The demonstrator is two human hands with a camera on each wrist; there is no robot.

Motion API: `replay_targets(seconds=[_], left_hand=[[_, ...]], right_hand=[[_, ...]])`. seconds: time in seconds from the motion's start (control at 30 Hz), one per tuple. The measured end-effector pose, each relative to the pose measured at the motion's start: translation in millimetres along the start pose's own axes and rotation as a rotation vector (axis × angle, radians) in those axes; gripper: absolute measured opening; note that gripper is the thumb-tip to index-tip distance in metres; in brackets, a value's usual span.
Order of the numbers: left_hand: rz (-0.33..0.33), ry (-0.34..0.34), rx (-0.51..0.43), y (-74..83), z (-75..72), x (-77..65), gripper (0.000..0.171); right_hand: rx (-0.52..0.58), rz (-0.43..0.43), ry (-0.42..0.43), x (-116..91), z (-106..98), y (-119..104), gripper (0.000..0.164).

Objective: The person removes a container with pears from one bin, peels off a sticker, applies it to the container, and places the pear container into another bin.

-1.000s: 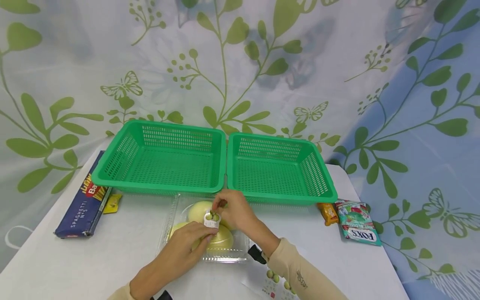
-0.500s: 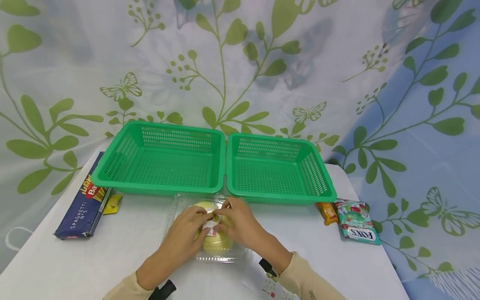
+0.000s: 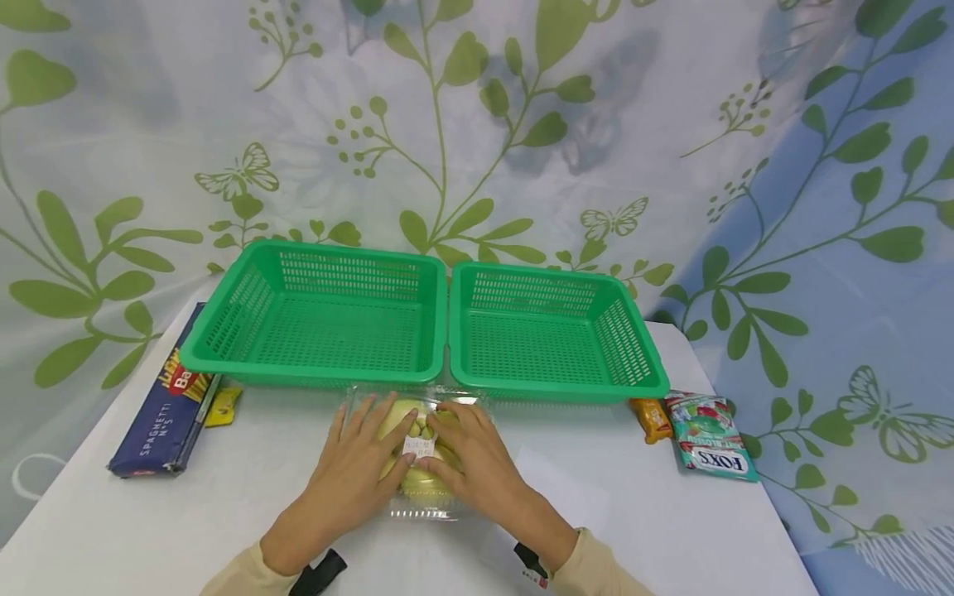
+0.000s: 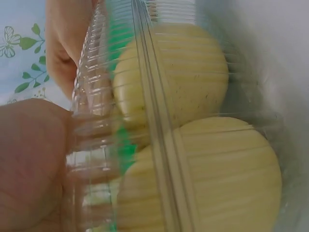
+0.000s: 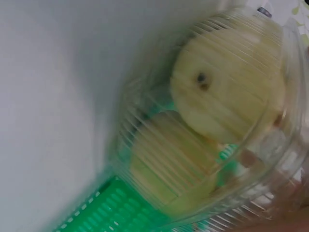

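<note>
Fingers (image 3: 378,417) of the left hand (image 3: 350,472) and right hand (image 3: 488,468) lie spread, released, on the clear box (image 3: 425,513) on the table (image 3: 417,567). Between the hands I see a white label (image 3: 419,448); my wrist views show pale yellow fruit (image 4: 217,179) inside. From the box, I locate the large basket (image 3: 320,375) at 11 o'clock, the small basket (image 3: 559,391) at 1, the spaghetti pack (image 3: 160,422) at 9, the Fox's bag (image 3: 710,434) at 3.

You wear: left sleeve (image 3: 240,574), beige, ending near the wrist; right sleeve (image 3: 596,567), matching; left wrist unit (image 3: 319,574), black, blocky; right wrist unit (image 3: 528,559), black, partly hidden.
</note>
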State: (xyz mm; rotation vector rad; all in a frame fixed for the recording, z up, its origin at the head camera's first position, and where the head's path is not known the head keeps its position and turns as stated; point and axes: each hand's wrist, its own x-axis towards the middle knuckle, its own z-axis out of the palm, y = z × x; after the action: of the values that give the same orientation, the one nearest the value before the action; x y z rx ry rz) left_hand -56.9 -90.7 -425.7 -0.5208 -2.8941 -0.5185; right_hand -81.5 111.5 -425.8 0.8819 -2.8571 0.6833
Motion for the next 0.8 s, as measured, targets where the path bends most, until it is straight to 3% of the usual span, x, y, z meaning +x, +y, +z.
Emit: replay_targets(seconds=[0.23, 0.47, 0.63, 0.8], left_hand=[[-0.016, -0.011, -0.04, -5.2, -3.5, -2.4, 0.055], [-0.017, 0.023, -0.116, -12.0, -4.2, -8.2, 0.053], [-0.008, 0.057, -0.179, -17.0, -3.3, -12.9, 0.051], [-0.018, 0.078, -0.276, -22.8, -6.1, -19.2, 0.048]], right_hand=[[0.087, 0.019, 0.105, -5.5, 5.7, 1.1, 0.053], [0.143, 0.027, 0.228, -8.8, 11.0, 4.6, 0.043], [0.159, 0.044, 0.248, -13.0, 11.5, 4.7, 0.04], [0.217, 0.139, 0.258, -22.5, 11.7, 5.6, 0.042]])
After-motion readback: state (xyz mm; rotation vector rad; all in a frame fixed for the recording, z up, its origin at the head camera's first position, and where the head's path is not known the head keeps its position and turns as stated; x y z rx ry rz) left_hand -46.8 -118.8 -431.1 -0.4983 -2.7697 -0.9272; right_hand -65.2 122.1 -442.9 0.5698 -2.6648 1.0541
